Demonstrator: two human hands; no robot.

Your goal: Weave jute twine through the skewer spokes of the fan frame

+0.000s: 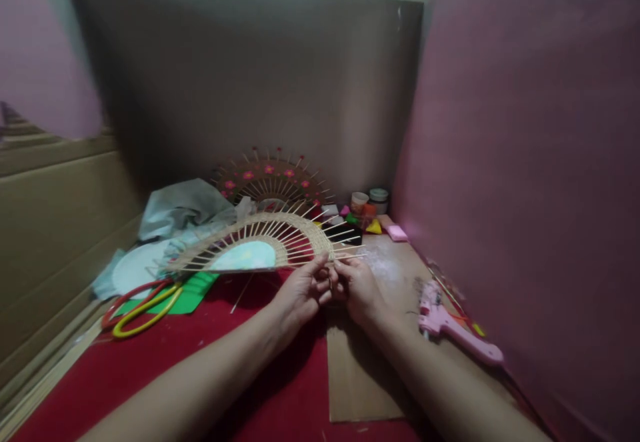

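A half-round woven fan of thin sticks and tan cord stands tilted in front of me, with a pale blue-green half-disc at its centre. My left hand has its thumb and fingers closed at the fan's right-hand lower corner. Close against it, my right hand pinches at the same corner, just below the last sticks. The fingertips of both hands meet there. Any small strand between them is too blurred to make out.
Scissors with red and yellow handles lie left on green sheet. A pink glue gun rests right, beside cardboard on red cloth. Behind are a flowered fan, jars and a crumpled plastic bag.
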